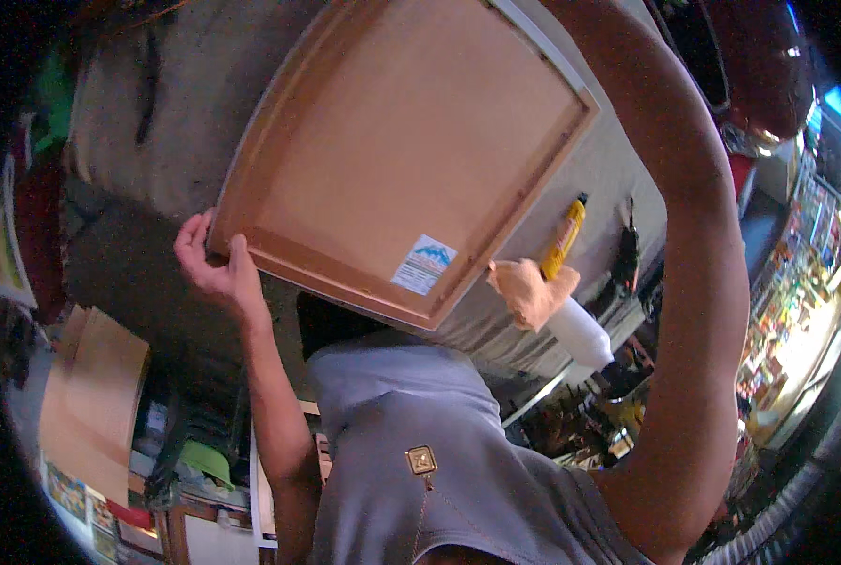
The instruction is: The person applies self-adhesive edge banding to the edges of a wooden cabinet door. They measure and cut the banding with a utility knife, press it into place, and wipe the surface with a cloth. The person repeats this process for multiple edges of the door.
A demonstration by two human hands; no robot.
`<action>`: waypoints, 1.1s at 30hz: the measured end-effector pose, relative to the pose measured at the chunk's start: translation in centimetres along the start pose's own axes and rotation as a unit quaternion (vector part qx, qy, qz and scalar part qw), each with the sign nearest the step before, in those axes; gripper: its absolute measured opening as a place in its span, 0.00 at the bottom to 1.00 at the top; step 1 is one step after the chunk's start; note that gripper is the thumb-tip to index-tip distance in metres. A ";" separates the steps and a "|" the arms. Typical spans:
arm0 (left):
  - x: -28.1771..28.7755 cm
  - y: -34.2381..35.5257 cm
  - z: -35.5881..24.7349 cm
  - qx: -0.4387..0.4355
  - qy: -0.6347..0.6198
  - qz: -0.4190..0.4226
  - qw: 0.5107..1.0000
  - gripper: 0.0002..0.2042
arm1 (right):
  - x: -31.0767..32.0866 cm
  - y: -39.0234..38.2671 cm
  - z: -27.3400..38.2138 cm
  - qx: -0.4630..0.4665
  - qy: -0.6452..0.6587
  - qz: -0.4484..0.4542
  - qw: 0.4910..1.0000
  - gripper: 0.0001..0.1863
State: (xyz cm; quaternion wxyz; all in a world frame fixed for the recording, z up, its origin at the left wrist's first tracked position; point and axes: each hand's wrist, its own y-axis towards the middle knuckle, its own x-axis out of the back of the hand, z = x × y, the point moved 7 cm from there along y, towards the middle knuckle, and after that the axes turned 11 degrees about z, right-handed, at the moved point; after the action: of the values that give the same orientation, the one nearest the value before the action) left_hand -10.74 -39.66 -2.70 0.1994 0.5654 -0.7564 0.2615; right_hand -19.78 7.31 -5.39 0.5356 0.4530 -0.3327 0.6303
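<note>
One big brown framed panel (392,141) slants across twelve o'clock on my feed, its eight-o'clock corner pinched between thumb and fingers of the left hand (221,273), at nine o'clock. The right hand is beyond my view; I cannot tell its grip. Near three o'clock: peach cloth (531,294), white bottle (581,334), yellow tube (564,235).

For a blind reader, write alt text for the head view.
The left hand holds a corner of a framed brown panel; the right arm reaches out of view. Nearby are a yellow tube, orange cloth and white bottle.
</note>
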 end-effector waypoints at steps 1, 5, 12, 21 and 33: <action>0.0 -0.6 -0.3 -0.028 0.032 -0.006 0.999 0.27 | 0.7 0.1 1.1 -0.026 -0.002 0.017 1.000 0.18; 0.1 -1.8 -1.1 -0.010 0.104 -0.013 0.994 0.33 | 4.8 -7.9 6.9 -0.046 -0.055 0.010 0.997 0.21; 3.5 -0.1 1.3 -0.059 0.090 0.114 0.988 0.29 | -2.0 -48.4 12.6 -0.546 0.066 0.475 0.687 0.26; 5.3 2.3 2.8 -0.154 0.062 0.125 0.978 0.12 | -2.9 -44.8 18.9 -0.718 0.292 0.195 0.601 0.25; 5.5 1.3 4.7 -0.033 -0.078 0.250 0.964 0.18 | 4.2 -22.2 29.6 -0.525 0.524 -0.077 0.667 0.12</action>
State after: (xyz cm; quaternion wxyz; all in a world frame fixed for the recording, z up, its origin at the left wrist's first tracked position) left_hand -13.57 -46.42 -3.31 0.0866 0.3697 -0.8953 0.2329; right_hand 8.22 -13.31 7.90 0.8173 -0.2839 -0.2370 0.4420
